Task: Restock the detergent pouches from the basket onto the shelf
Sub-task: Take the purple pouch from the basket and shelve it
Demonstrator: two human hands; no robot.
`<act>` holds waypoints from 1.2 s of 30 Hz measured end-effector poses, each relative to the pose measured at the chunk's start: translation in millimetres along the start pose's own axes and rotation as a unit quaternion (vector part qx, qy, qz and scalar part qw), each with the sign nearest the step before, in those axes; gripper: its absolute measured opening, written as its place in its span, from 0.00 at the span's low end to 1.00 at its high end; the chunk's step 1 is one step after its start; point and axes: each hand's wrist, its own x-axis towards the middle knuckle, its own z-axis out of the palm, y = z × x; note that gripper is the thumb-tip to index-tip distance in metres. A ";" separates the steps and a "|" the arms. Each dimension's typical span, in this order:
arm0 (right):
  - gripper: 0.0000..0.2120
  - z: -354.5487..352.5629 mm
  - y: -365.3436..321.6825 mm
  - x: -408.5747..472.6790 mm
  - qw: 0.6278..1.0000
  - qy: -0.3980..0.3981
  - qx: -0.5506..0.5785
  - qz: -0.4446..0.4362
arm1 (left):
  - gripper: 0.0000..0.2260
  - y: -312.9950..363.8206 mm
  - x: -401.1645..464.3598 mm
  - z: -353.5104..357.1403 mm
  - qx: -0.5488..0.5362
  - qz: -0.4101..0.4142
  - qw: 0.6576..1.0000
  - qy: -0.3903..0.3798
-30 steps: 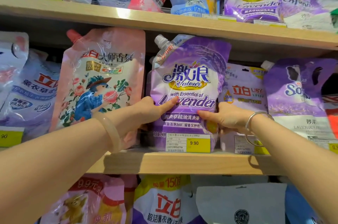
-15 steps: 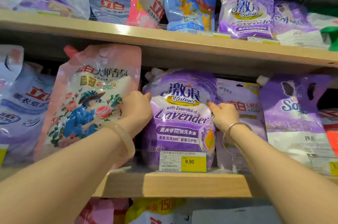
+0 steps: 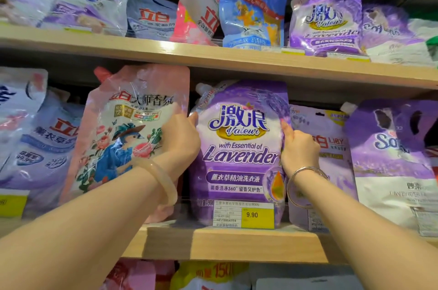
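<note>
both hands on the purple lavender pouch [image 3: 239,154], which stands upright on the middle shelf [image 3: 237,240], bottom behind the yellow 9.90 price tag [image 3: 244,215]. left hand [image 3: 181,140] grips the pouch's left edge, fingers curled behind it, thumb tip on the front near the top corner. right hand [image 3: 299,147] pinches the pouch's right edge, fingers curled round it, thumb pointing up along the edge. pale bangle [image 3: 163,180] on left wrist, silver bangle [image 3: 301,183] on right wrist. pouch spout at top left corner, just under the upper shelf [image 3: 213,57]. pink floral pouch [image 3: 128,133] just beside it on the left, leaning, touching the back of the left hand. pale purple liby pouch [image 3: 329,147] just beside on the right, partly behind the right hand. purple-and-white pouch [image 3: 391,159] further right. blue-white pouches [image 3: 40,145] at far left. upper shelf holds more pouches: a pink one [image 3: 199,10], a blue one [image 3: 251,15], another lavender one [image 3: 324,22]. more pouches on the shelf below, mostly cut off. basket not in view.
</note>
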 end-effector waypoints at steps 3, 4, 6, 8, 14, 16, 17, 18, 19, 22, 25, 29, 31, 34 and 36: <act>0.22 0.6 5.5 -1.4 1.000 -0.012 0.012 0.022 | 0.20 -2.8 0.6 -8.6 -0.031 0.009 0.999 -0.027; 0.26 -1.8 4.4 -3.3 0.997 -0.028 0.055 0.052 | 0.21 -4.1 -0.2 -11.8 -0.037 0.010 0.999 -0.037; 0.30 -6.9 4.1 -7.2 0.990 -0.076 0.099 0.073 | 0.22 -8.6 -6.0 -16.8 -0.032 0.007 0.996 -0.078; 0.30 -10.7 7.4 -14.3 0.985 -0.122 0.097 0.070 | 0.21 -17.1 -14.5 -18.6 -0.020 0.000 0.991 -0.135; 0.10 -41.2 39.1 -29.1 0.876 -0.362 0.288 0.140 | 0.10 -31.5 -33.5 -40.8 -0.168 -0.124 0.919 -0.336; 0.03 -46.8 41.0 -28.7 0.863 -0.400 0.277 0.135 | 0.09 -37.0 -33.0 -48.5 -0.149 -0.126 0.906 -0.377; 0.08 -48.0 40.7 -27.5 0.866 -0.400 0.268 0.135 | 0.09 -39.7 -32.1 -48.1 -0.125 -0.116 0.910 -0.378; 0.11 -47.2 39.9 -26.4 0.872 -0.395 0.258 0.133 | 0.08 -41.8 -31.7 -46.2 -0.098 -0.102 0.919 -0.367; 0.14 -44.9 38.4 -26.2 0.882 -0.387 0.235 0.129 | 0.07 -43.7 -32.5 -44.2 -0.076 -0.087 0.930 -0.350; 0.17 -39.0 39.3 -26.4 0.905 -0.347 0.206 0.131 | 0.09 -46.5 -34.3 -36.6 -0.065 -0.072 0.949 -0.301; 0.18 -34.3 36.0 -30.2 0.935 -0.303 0.156 0.102 | 0.11 -48.3 -34.7 -31.2 -0.061 -0.077 0.960 -0.261; 0.07 -34.8 36.6 -34.1 0.966 -0.239 0.054 0.082 | 0.11 -48.9 -37.5 -26.9 -0.040 -0.070 0.968 -0.236; 0.09 -35.5 45.5 -35.5 0.970 -0.221 0.050 0.092 | 0.05 -46.8 -39.2 -29.3 -0.042 -0.072 0.965 -0.249; 0.16 -43.2 44.8 -38.2 0.972 -0.193 0.099 0.091 | 0.07 -38.0 -44.5 -36.8 -0.007 -0.024 0.974 -0.225; 0.10 -50.3 29.8 -37.9 0.985 -0.125 0.099 0.072 | 0.07 -28.4 -48.8 -44.2 -0.011 0.004 0.982 -0.186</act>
